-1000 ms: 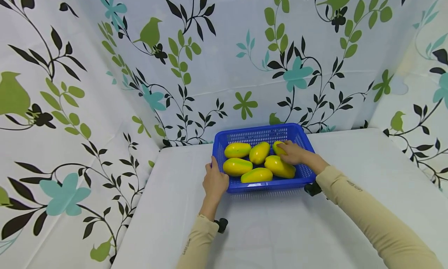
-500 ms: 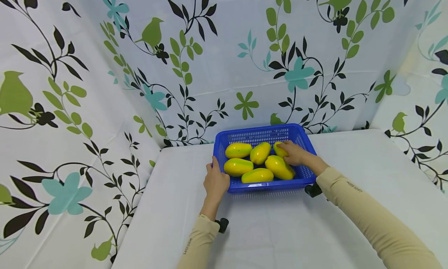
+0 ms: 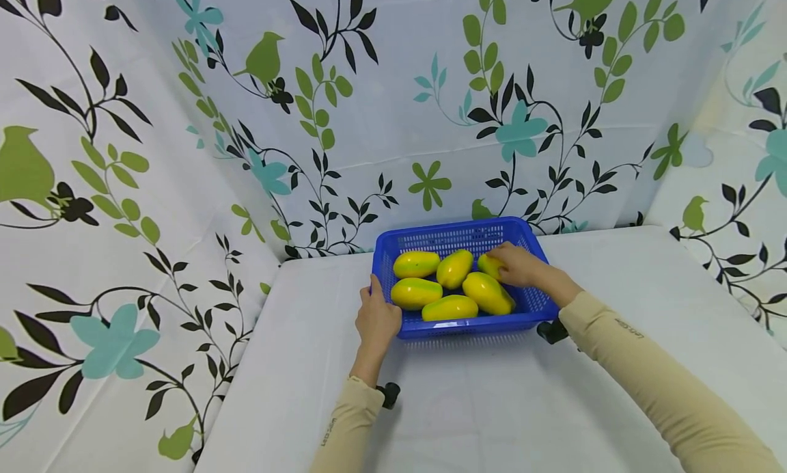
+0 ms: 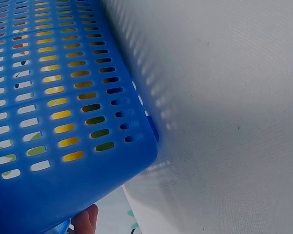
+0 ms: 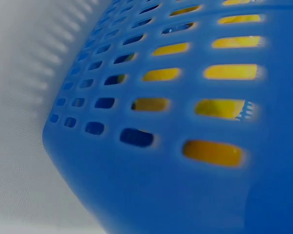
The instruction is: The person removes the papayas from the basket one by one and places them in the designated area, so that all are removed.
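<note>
Apparently gripping back-right yellow fruit [image 3: 489,265], of part-hidden long axis, under curled fingers of nearer right hand [image 3: 518,264], and blue basket [image 3: 486,326] with left hand [image 3: 377,317].

A white, apparently cloth-covered table [image 3: 479,404], with a blue slotted basket [image 3: 504,325] directly on it near the far edge.
</note>
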The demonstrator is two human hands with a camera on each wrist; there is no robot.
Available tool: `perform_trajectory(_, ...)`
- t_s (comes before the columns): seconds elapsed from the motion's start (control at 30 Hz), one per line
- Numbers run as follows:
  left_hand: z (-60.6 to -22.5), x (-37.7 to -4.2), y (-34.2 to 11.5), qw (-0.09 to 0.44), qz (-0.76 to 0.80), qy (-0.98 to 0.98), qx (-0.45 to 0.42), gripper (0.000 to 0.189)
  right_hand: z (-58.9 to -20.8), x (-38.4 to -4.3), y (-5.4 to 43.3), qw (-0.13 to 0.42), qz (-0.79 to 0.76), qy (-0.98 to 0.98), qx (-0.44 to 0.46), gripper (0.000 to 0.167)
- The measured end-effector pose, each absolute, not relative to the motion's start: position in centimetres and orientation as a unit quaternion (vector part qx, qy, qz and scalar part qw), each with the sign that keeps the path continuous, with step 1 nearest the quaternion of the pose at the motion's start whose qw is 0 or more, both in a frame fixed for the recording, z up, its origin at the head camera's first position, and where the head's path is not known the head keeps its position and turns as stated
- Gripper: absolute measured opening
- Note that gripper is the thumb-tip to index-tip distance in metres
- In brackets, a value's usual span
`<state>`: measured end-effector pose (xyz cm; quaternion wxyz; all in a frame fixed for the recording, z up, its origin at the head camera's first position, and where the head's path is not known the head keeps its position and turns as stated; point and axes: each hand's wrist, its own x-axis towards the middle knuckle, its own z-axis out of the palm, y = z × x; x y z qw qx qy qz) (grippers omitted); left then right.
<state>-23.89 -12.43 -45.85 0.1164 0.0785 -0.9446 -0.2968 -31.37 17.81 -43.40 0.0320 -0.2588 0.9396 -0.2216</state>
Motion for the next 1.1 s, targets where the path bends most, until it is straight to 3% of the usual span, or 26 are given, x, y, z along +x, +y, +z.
perform_trajectory(0.33, -46.4, -24.1, -12.6, 0.111, -0.302, -0.943, 0.081, 0.074, -42.0, -31.0, 18.2, -0.017, -0.213, 0.940, -0.267, 0.043)
perform_trajectory(0.7, -46.3, -24.3, -12.6, 0.105, -0.299, -0.945, 0.082, 0.074, -38.7, -30.6, 20.8, -0.171, -0.221, 0.931, -0.235, 0.046)
perform_trajectory(0.97, -45.9, -24.3, -12.2, 0.105, -0.306, -0.943, 0.077, 0.075, -39.8, -30.5, 23.9, -0.296, -0.239, 0.911, -0.161, 0.046)
perform_trajectory(1.1, -46.1, -24.3, -12.3, 0.110, -0.301, -0.943, 0.085, 0.074, -41.4, -30.5, 24.9, -0.326, -0.255, 0.903, -0.110, 0.046)
